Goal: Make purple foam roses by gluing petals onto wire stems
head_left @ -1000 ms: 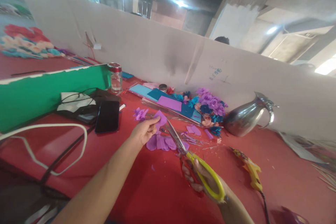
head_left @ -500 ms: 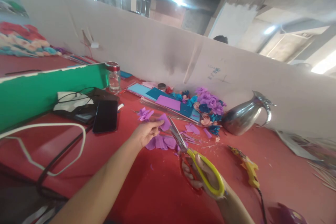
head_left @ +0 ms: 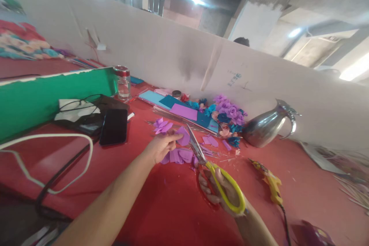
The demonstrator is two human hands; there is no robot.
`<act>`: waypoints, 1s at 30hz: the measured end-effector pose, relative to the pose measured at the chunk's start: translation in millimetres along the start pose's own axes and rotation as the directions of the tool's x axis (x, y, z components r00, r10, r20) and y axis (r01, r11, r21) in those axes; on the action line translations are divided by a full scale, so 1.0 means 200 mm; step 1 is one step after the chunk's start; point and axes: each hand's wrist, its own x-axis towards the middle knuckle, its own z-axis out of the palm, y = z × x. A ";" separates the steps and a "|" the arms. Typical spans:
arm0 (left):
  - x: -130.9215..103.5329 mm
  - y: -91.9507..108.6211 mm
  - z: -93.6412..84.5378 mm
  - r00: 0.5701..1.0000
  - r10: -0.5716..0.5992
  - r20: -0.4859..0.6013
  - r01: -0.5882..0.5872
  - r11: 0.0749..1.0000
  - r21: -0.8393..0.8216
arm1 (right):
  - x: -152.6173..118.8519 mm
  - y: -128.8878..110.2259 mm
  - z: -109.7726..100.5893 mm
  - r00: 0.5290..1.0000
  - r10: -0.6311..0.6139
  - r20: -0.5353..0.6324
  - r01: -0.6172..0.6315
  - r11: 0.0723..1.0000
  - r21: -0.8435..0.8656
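Observation:
My left hand [head_left: 163,147] pinches a small purple paper piece [head_left: 183,137] between thumb and fingers. Wrapped through the handles of a pair of scissors [head_left: 198,150], one yellow and one red, is my right hand [head_left: 220,190]. The blades point up and away, right beside the purple piece; whether they touch it I cannot tell. Below and behind my left hand lie several cut purple paper pieces [head_left: 180,156] on the red table. A purple paper flower [head_left: 162,125] rests just beyond my left fingers.
Paper sheets [head_left: 184,112] and a bunch of paper flowers [head_left: 230,109] lie along the partition. To the right are a metal jug [head_left: 265,127] and a yellow glue gun [head_left: 271,184]. On the left are a phone [head_left: 113,127], a jar [head_left: 123,84] and a white cable [head_left: 89,150].
The purple piece in my left hand has shifted slightly right and its outline looks rounder. The scissors stay close beside it. The whole view has moved a little.

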 end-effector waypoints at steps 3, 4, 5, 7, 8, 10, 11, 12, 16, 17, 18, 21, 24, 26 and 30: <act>-0.01 0.01 0.01 0.999 0.016 0.044 -0.016 1.000 -0.010 | 0.00 0.00 0.01 1.000 -0.005 0.017 0.005 1.000 0.003; -0.02 0.01 0.01 0.999 0.012 0.047 -0.012 1.000 -0.015 | 0.00 0.00 0.01 1.000 -0.007 0.018 0.007 1.000 0.007; -0.02 0.01 0.02 0.999 0.008 0.040 -0.007 1.000 -0.020 | 0.00 0.00 0.01 1.000 -0.010 0.016 0.010 1.000 0.011; -0.03 0.02 0.02 1.000 0.004 0.011 -0.003 1.000 -0.022 | 0.00 0.00 0.02 1.000 -0.015 0.010 0.014 1.000 0.017; -0.03 0.02 0.03 1.000 0.008 -0.001 -0.008 1.000 -0.021 | 0.00 0.00 0.02 1.000 -0.014 0.008 0.014 1.000 0.020; -0.03 0.02 0.03 1.000 0.025 -0.001 -0.025 1.000 -0.014 | -0.01 0.00 0.02 1.000 -0.011 0.007 0.010 1.000 0.024; -0.03 0.02 0.03 0.999 0.032 0.010 -0.032 0.999 -0.011 | 0.00 0.00 0.02 1.000 -0.011 0.007 0.010 1.000 0.025; -0.03 0.02 0.04 0.999 0.036 0.022 -0.036 0.999 -0.009 | 0.00 0.00 0.02 1.000 -0.012 0.009 0.012 1.000 0.023; -0.03 0.02 0.04 1.000 0.024 -0.004 -0.024 1.000 -0.019 | 0.01 0.01 0.03 0.999 -0.046 -0.020 0.045 0.999 -0.026; -0.03 0.02 0.04 1.000 0.020 -0.023 -0.021 1.000 -0.023 | 0.01 0.01 0.03 0.998 -0.053 -0.035 0.051 0.998 -0.046; -0.03 0.02 0.04 0.999 0.017 -0.035 -0.018 1.000 -0.024 | 0.01 0.01 0.03 0.997 -0.057 -0.044 0.054 0.996 -0.066; -0.03 0.03 0.03 0.999 0.008 -0.033 -0.008 1.000 -0.006 | 0.01 0.02 0.04 0.996 -0.061 -0.058 0.053 0.991 -0.123; -0.02 0.03 0.02 1.000 0.006 -0.014 -0.006 1.000 0.020 | 0.02 0.00 0.02 0.986 -0.099 -0.134 0.069 0.975 -0.211; -0.02 0.02 0.02 0.999 -0.004 -0.037 0.005 1.000 0.029 | 0.07 -0.07 0.00 0.964 -0.147 -0.220 0.066 0.939 -0.338; -0.01 0.01 0.01 0.983 -0.018 -0.184 0.015 1.000 -0.014 | 0.36 -0.32 -0.08 0.887 -0.354 -0.295 0.002 0.643 -0.766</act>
